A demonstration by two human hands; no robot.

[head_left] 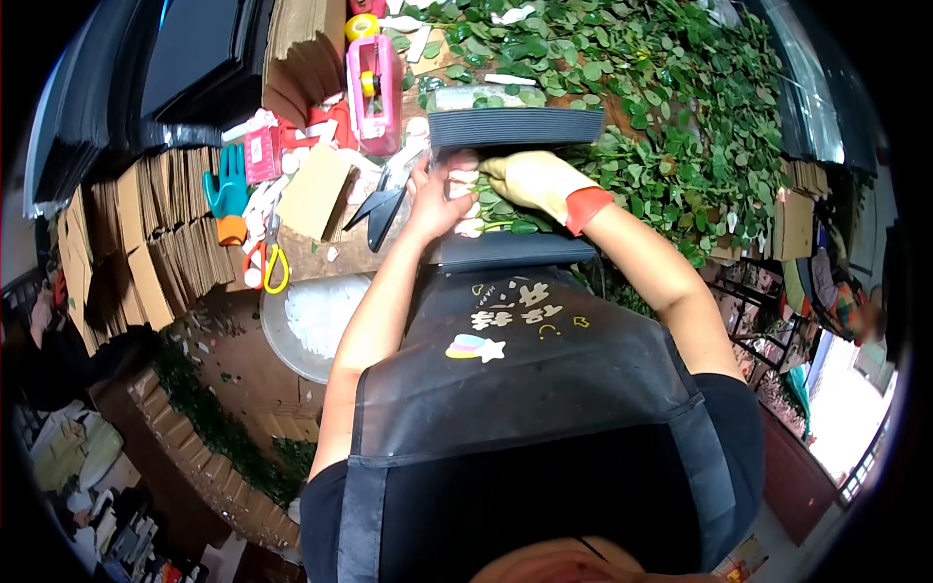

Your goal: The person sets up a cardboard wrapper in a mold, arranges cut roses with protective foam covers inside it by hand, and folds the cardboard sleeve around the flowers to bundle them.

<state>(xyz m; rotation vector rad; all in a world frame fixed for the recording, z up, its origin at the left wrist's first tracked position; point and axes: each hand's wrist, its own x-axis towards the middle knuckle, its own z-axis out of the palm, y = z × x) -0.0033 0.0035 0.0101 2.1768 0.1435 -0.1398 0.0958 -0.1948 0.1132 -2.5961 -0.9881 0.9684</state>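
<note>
Pale pink roses point(466, 183) lie in a row between upper and lower folds of dark corrugated cardboard point(515, 126), their heads to the left and green leafy stems point(505, 214) to the right. My bare left hand point(435, 202) curls round the heads from the left, thumb and fingers apart on either side. My right hand point(535, 182), in a pale yellow glove with an orange-red cuff, comes in from the right. Its fingers press together just behind the upper heads, on a rose stem as far as I can see; the fingertips are partly hidden.
Cut leafy stems point(671, 117) cover the table's right side. Left of my hands lie black-handled scissors point(374, 214), a cardboard piece point(316, 191), a pink tape dispenser point(374, 97), red-and-yellow scissors point(266, 257) and a teal glove point(228, 185). Cardboard stacks point(155, 233) stand farther left; a basin point(311, 325) sits below.
</note>
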